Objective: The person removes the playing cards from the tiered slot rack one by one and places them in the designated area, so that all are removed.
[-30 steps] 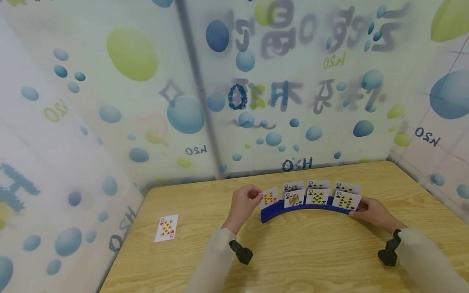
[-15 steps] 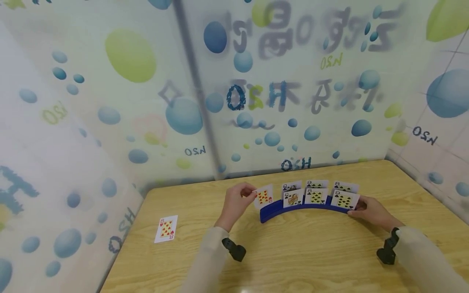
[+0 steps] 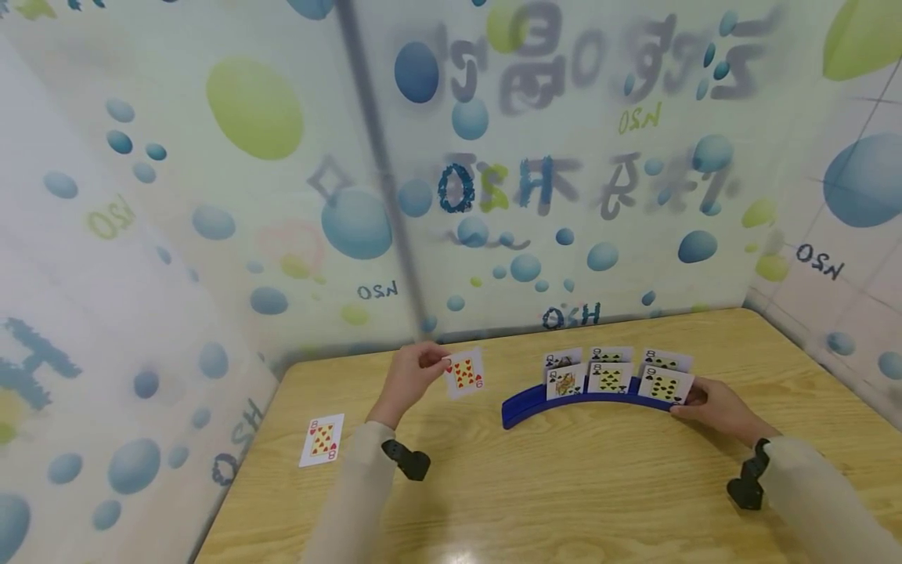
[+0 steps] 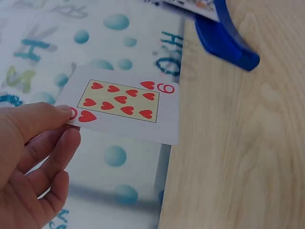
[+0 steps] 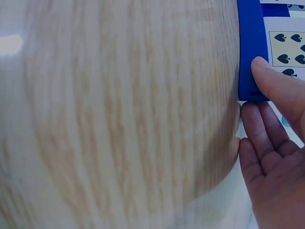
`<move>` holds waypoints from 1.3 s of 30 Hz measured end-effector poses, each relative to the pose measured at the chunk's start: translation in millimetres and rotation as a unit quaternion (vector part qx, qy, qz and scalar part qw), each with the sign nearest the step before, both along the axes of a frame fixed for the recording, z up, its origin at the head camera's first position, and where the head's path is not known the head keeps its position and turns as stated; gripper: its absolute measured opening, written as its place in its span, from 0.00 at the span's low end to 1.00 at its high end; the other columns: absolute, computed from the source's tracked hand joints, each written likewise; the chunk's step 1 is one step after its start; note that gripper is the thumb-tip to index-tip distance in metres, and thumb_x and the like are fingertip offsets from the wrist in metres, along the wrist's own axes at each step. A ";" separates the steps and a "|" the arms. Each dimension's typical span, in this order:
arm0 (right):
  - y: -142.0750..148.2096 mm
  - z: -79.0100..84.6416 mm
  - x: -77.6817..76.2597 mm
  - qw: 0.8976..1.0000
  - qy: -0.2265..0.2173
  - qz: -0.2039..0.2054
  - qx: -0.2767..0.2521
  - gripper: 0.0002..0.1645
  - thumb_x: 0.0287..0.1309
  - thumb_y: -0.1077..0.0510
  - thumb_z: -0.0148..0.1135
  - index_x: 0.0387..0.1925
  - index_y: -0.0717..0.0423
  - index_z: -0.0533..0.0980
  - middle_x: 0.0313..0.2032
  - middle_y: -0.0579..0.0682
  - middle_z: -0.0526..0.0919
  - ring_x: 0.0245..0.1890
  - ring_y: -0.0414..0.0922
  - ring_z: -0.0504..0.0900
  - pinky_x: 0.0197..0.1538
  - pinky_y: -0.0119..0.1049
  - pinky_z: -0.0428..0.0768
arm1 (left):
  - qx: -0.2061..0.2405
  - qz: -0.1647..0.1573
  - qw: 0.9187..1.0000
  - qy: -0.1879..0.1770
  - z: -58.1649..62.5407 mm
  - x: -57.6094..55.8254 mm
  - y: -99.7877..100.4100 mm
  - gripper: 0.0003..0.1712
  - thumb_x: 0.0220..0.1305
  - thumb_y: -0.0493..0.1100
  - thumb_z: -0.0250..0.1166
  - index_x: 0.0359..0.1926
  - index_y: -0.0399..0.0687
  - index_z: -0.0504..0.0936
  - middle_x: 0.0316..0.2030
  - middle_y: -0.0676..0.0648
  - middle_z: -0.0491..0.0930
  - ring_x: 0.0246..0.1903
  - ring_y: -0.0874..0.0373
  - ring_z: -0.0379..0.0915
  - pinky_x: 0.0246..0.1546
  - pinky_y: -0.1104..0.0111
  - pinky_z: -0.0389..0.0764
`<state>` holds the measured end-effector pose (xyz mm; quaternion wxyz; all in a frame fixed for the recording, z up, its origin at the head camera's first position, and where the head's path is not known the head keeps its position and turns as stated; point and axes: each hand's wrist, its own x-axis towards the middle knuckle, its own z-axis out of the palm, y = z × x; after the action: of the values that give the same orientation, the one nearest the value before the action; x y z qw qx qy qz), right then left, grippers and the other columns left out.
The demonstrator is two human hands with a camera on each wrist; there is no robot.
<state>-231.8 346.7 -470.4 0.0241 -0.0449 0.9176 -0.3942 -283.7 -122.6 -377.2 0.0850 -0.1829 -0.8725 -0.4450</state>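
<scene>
In the head view my left hand pinches a nine of hearts by one corner, thumb on its face, holding it off the table. The card is apart from the blue curved card holder, whose left end has no card in it. Two rows of black-suit cards stand upright along the rest, including a front queen, an eight and a nine. At the holder's right end my right hand grips it; the right wrist view shows the thumb on its front and fingers against its end.
An eight of hearts lies face up on the wooden table, toward its left side. Behind the table hangs a patterned curtain-like wall with blue and green bubbles. Each wrist wears a black strapped device.
My left hand has drawn the nine of hearts leftward, from the holder's left end to well clear of it. My right hand stays on the holder's right end.
</scene>
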 end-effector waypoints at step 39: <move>0.7 -2.8 -2.1 1.000 -0.002 -0.005 0.000 0.36 0.53 0.58 0.65 0.52 0.82 0.62 0.38 0.63 0.78 0.38 0.52 0.78 0.36 0.39 0.77 | -0.166 0.024 0.983 -0.077 2.6 -6.5 -140.0 0.06 0.55 0.34 0.64 0.36 0.40 0.81 0.31 0.47 0.80 0.32 0.55 0.76 0.35 0.61 0.77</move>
<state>-233.9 347.4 -473.1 0.0238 -0.0395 0.9178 -0.3944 -290.2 -262.6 -374.6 -0.0030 -0.1386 -0.9424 -0.3045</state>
